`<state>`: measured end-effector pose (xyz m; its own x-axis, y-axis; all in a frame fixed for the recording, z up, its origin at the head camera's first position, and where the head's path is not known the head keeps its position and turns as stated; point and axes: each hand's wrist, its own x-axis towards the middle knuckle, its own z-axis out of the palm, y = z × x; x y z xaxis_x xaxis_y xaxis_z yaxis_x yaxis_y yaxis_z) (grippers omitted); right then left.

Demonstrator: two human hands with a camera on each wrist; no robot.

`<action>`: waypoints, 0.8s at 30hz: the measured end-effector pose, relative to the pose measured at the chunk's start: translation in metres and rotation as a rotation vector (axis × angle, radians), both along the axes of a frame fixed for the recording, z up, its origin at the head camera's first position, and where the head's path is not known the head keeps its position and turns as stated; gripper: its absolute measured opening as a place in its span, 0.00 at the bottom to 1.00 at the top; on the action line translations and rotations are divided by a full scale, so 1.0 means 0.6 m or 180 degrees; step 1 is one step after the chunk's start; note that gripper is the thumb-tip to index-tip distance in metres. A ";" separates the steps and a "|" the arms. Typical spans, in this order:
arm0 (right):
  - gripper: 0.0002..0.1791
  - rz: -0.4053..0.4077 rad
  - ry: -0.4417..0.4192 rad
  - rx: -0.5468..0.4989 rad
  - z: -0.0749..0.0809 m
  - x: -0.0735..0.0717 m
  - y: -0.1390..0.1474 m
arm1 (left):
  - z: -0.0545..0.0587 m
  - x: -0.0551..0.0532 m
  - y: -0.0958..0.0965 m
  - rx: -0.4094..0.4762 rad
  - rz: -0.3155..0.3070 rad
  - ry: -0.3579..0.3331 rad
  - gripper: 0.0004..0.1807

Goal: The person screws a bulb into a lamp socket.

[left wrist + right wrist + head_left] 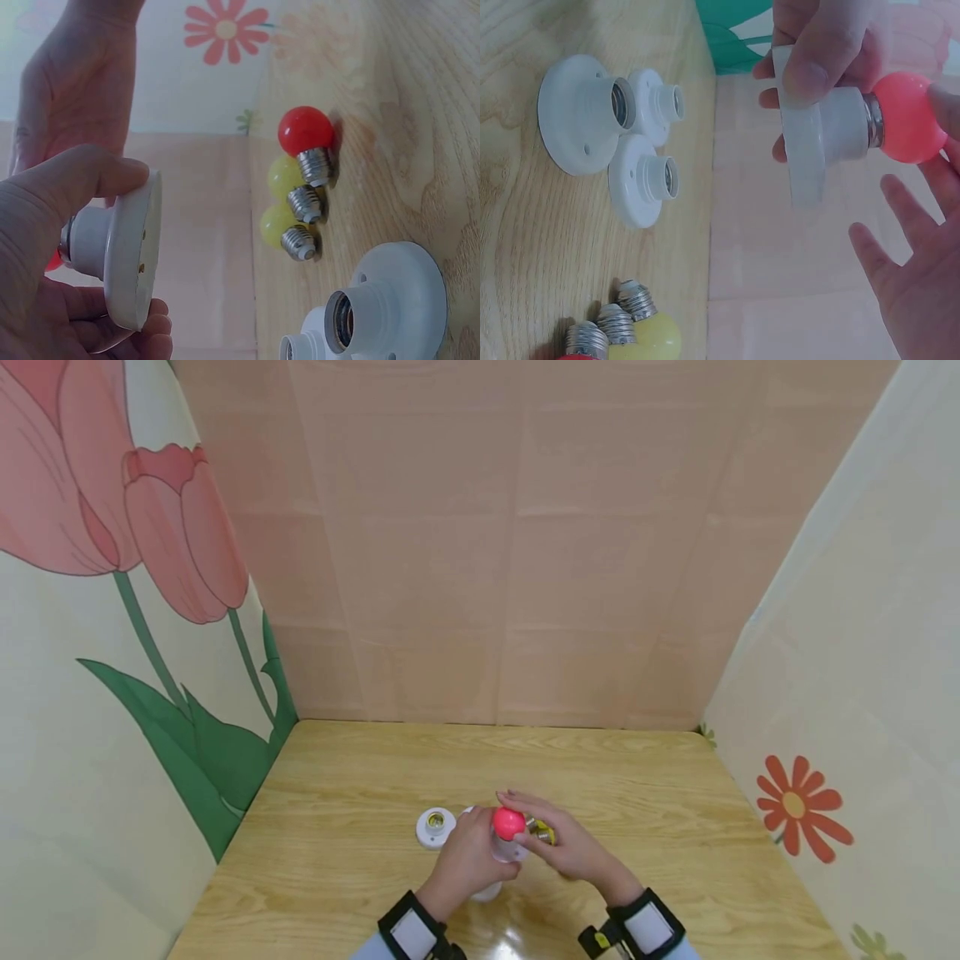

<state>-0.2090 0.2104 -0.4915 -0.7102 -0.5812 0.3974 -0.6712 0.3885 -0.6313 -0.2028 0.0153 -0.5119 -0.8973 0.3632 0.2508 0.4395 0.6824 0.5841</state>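
Short of the tabletop's far edge, the left hand clasps the stiff-looking socket, the half-spread right hand pinching the likely fragile bulb, best held by its globe.

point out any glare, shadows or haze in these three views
Head view: a bright glare spot on the tabletop near the bottom edge; left wrist view: soft shadows beside the loose red bulb, and a faint reflection of the printed flower on the tabletop; right wrist view: a pale haze over the held lamp holder and held red bulb.
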 end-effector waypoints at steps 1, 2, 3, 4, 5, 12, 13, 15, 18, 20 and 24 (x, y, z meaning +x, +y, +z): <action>0.28 -0.0010 -0.0001 0.0000 -0.001 -0.001 0.000 | -0.001 0.000 0.000 0.0000 0.0001 0.0002 0.39; 0.28 -0.0009 0.0007 -0.0016 -0.002 -0.001 0.000 | -0.001 0.000 0.000 0.0000 0.0003 0.0013 0.39; 0.27 -0.0001 0.0012 -0.0032 -0.003 -0.002 0.000 | -0.001 0.001 0.000 0.0001 0.0008 0.0026 0.39; 0.27 0.0000 -0.0017 -0.0055 -0.004 -0.003 -0.001 | -0.001 0.001 0.000 0.0001 0.0013 0.0037 0.39; 0.26 0.0003 -0.0065 -0.0086 -0.003 -0.003 -0.002 | -0.001 0.001 0.000 0.0001 0.0021 0.0040 0.38; 0.22 -0.0407 -0.0414 -0.0260 -0.001 -0.001 -0.013 | -0.001 0.001 0.002 0.0055 0.0031 -0.0146 0.37; 0.23 -0.0488 -0.0478 -0.0252 0.000 0.000 -0.015 | -0.001 0.001 0.003 0.0061 0.0035 -0.0153 0.37; 0.25 -0.0600 -0.0595 -0.0242 0.003 0.001 -0.019 | -0.003 0.000 0.003 0.0066 0.0040 -0.0137 0.36; 0.31 -0.0659 -0.0694 -0.0205 0.008 0.003 -0.021 | -0.005 0.000 0.002 0.0052 0.0052 -0.0028 0.35; 0.38 -0.0615 -0.0675 -0.0198 0.006 0.002 -0.018 | -0.006 -0.001 0.002 0.0035 0.0057 0.0047 0.35; 0.45 -0.0368 -0.0501 -0.0137 0.005 -0.002 -0.008 | -0.003 -0.002 0.000 0.0063 0.0051 0.0027 0.37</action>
<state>-0.2100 0.2056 -0.4885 -0.8265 -0.4770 0.2990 -0.5154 0.4277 -0.7425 -0.2042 0.0151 -0.5137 -0.9008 0.3436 0.2654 0.4335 0.6779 0.5938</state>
